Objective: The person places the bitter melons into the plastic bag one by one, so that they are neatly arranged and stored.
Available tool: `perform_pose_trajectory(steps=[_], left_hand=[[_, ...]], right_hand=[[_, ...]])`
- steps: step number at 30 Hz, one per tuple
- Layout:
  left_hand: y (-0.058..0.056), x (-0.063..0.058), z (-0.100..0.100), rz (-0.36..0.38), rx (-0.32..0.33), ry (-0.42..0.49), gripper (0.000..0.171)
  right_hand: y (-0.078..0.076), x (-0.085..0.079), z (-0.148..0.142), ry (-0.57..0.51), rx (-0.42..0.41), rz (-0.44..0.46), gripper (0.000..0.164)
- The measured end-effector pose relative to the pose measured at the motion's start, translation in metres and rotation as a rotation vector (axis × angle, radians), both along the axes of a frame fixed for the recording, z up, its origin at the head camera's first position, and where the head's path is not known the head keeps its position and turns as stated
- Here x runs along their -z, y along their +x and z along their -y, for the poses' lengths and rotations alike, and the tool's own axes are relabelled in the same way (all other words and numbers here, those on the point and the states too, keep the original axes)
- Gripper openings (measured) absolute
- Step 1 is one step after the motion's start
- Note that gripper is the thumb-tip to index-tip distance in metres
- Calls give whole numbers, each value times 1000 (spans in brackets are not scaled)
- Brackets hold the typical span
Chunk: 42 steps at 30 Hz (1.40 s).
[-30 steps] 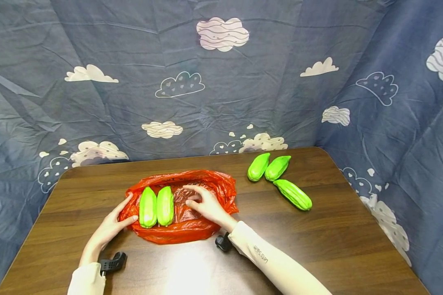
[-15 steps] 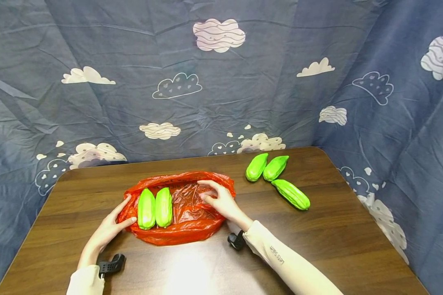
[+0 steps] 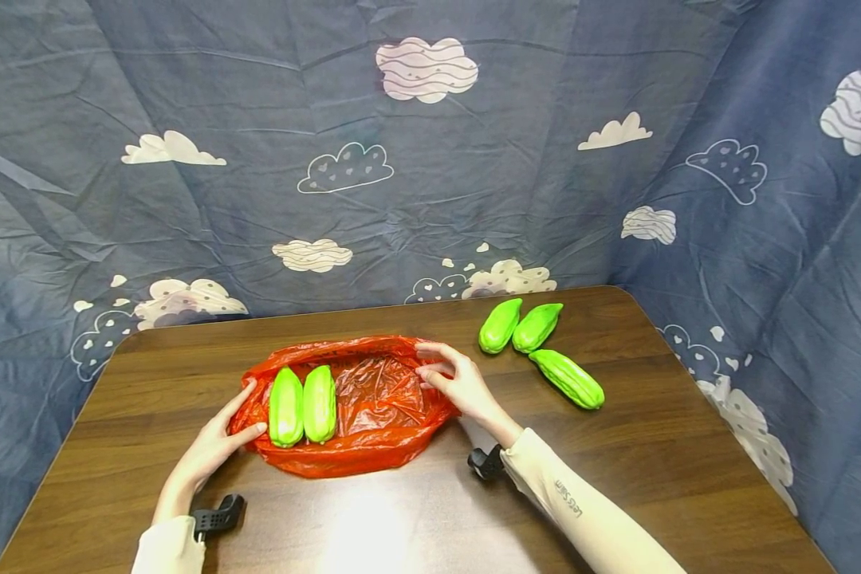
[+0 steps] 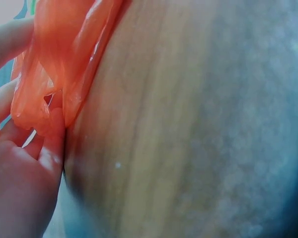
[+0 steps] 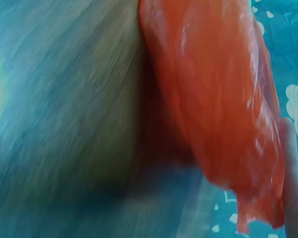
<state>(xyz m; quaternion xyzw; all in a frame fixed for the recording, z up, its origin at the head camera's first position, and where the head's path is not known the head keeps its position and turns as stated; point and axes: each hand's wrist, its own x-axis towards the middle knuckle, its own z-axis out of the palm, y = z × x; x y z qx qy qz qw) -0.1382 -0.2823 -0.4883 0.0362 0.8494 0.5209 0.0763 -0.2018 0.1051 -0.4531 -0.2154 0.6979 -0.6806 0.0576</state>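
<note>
A red plastic bag [image 3: 373, 462] lies on the table with its mouth spread wide. Two green, ridged gourd-like vegetables stand side by side in its left half, the left one [image 3: 285, 406] and the right one [image 3: 320, 405]. My left hand [image 3: 211, 446] rests at the bag's left end, fingers spread and fairly straight; in the left wrist view the red plastic [image 4: 64, 54] lies against them. At the bag's right end is my right hand [image 3: 462, 391], fingers loosely bent over the rim with no vegetable in them. The right wrist view shows the bag's side [image 5: 213, 99] beside the thumb.
Three more green vegetables lie at the table's back right: two side by side, the left [image 3: 500, 327] and the right [image 3: 537, 328], and one slanted [image 3: 567, 379] in front. A cloud-patterned dark blue curtain [image 3: 258, 191] hangs behind the brown wooden table [image 3: 617, 470].
My right hand has moved rightward from the bag's middle to its right end. The left hand, the bag and the vegetables have stayed in place.
</note>
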Motion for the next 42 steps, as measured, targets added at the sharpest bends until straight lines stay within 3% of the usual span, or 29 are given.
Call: perform_pose_trajectory(steps=[17, 42], left_hand=[[0, 0, -1, 12, -1, 14, 73], [0, -2, -1, 24, -1, 17, 73]], right_hand=[[-4, -1, -39, 48, 102, -33, 37], [-11, 4, -87, 53, 172, -8, 38]])
